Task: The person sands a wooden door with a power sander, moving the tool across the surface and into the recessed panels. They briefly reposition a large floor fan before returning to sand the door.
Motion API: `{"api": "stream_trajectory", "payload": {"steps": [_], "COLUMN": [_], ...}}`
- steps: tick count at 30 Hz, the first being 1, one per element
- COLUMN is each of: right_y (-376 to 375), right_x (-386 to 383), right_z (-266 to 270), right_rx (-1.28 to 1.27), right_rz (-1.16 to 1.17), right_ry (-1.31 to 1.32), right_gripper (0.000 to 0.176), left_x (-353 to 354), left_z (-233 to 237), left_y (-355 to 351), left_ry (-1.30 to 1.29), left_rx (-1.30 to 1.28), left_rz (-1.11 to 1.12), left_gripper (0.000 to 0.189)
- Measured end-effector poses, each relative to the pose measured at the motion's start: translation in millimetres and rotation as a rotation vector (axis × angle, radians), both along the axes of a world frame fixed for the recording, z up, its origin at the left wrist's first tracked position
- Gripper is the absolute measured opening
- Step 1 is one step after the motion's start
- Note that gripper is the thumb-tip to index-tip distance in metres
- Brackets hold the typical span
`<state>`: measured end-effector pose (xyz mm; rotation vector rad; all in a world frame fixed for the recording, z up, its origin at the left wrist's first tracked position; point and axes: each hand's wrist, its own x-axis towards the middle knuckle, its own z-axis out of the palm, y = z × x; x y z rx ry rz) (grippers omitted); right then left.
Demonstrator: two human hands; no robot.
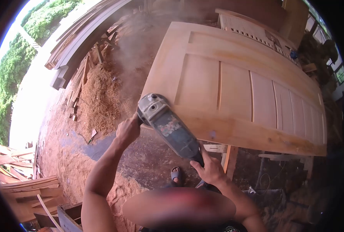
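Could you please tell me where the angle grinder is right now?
Centre of the head view: the angle grinder sits at the near left corner of the wooden door, with the left hand beside its head and the right hand on its rear.

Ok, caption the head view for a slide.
Left hand and right hand steady an angle grinder at the edge of a wooden door.

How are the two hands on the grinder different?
The left hand is up by the grey head of the grinder, close to the door; the right hand is at its dark tail, nearer the person's body. The left hand is a closed fist at the side; the right hand wraps the tail with its thumb showing. Both are bare and both hold the grinder.
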<state>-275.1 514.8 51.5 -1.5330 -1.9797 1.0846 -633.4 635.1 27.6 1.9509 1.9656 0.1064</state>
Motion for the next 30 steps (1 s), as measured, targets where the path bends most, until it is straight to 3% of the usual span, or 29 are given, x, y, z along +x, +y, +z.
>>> {"api": "stream_trajectory", "payload": {"steps": [3, 6, 8, 17, 21, 25, 30], "right_y": [16, 4, -10, -131, -160, -156, -118], "right_x": [-21, -3, 27, 233, 284, 289, 247], "right_z": [18, -8, -3, 13, 25, 29, 14], "right_rx": [-0.181, 0.087, 0.102, -0.003, -0.014, 0.004, 0.087], "right_rz": [0.043, 0.016, -0.033, -0.326, -0.438, -0.366, -0.254], "right_ry": [-0.123, -0.033, -0.017, -0.143, -0.176, -0.232, -0.387], "right_gripper": [0.079, 0.081, 0.080, 0.079, 0.079, 0.090, 0.105], "left_x": [-25, -10, 37, 285, 367, 370, 311], "left_z": [-1, -6, 14, 12, 7, 8, 7], "left_y": [6, 7, 1, -32, -40, -37, -19], "left_ry": [0.054, 0.048, 0.032, -0.114, -0.157, -0.151, -0.073], "left_rx": [0.076, 0.075, -0.003, -0.081, -0.037, -0.047, -0.029], "left_rz": [-0.035, -0.060, -0.067, -0.353, -0.453, -0.452, -0.339], "left_gripper": [0.024, 0.025, 0.024, 0.016, 0.016, 0.016, 0.019]}}
